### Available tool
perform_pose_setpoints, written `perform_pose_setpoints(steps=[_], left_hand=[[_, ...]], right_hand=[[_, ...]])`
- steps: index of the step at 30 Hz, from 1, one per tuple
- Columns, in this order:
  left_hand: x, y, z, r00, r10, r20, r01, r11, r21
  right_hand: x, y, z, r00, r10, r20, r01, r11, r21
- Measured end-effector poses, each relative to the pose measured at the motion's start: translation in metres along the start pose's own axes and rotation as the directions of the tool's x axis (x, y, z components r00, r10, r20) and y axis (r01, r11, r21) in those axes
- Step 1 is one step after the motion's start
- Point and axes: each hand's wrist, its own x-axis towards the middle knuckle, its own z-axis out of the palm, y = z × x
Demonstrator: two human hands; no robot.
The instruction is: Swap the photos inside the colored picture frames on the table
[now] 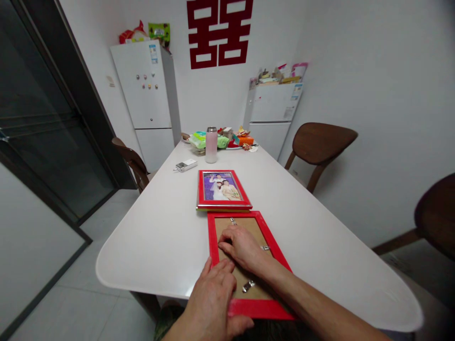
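Right grip (241, 245): fingers curled, thumb and forefinger close together at the backing's left edge; cannot tell whether anything is pinched. Left grip (213, 296): thumb spread apart from fingers, resting on the near-left corner.

Beneath both: red rectangular picture frame (261, 310), back side up at the near end of the glossy white desk (159, 222). Tan board backing (254, 228) sits inside; silver metal clips (248, 285) visible at 12, 3 and 6 o'clock; 9 o'clock is covered.

Technique (judgement): brace the corner with the left, bear lightly on the board, work low along its edge so nothing bends or scratches. Mind the near border, which may overhang.

Outward: red-and-silver framed photo (222, 187) just beyond, 12 o'clock; pink cylindrical bottle (211, 147) farther, about 11; small white-and-silver device (186, 165), between 10 and 11.
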Motion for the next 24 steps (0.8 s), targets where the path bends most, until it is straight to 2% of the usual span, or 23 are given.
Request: perform_pose_setpoints(steps=[8,12,15,20,24], left_hand=[[0.000,-0.002,0.005,0.999,0.013,-0.040,-0.013,1.000,0.005],[-0.001,-0.003,0.005,0.998,0.016,-0.055,-0.016,1.000,0.003],[-0.001,-0.001,0.004,0.998,0.018,-0.058,-0.018,1.000,0.007],[-0.002,-0.002,0.005,0.998,0.012,-0.056,-0.013,1.000,-0.003],[-0.003,-0.004,0.007,0.997,0.033,-0.068,-0.033,0.999,0.006]], right_hand=[[-0.007,-0.002,0.004,0.999,-0.048,0.002,0.048,0.997,-0.058],[-0.014,-0.002,-0.003,0.996,-0.088,0.000,0.087,0.996,-0.028],[-0.030,-0.002,-0.013,0.991,-0.134,-0.007,0.134,0.991,0.014],[-0.071,-0.002,-0.029,0.975,-0.204,0.085,0.201,0.979,0.039],[-0.091,-0.006,-0.036,0.968,-0.231,0.095,0.229,0.973,0.032]])
